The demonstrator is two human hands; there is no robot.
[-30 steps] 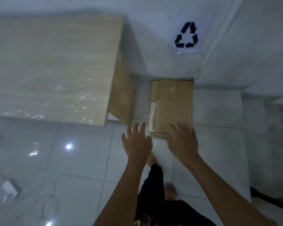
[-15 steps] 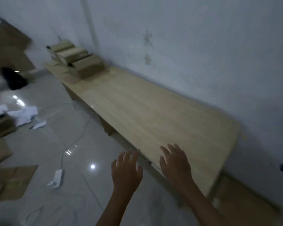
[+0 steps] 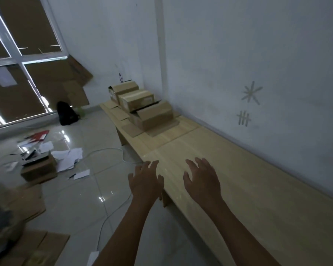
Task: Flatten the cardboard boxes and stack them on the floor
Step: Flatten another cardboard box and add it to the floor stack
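Your left hand and right hand are both empty, fingers spread wide, held out above the near end of the tabletop. Three brown cardboard boxes stand unflattened in a row at its far end against the wall, touching; the nearest has open flaps spread on the wood.
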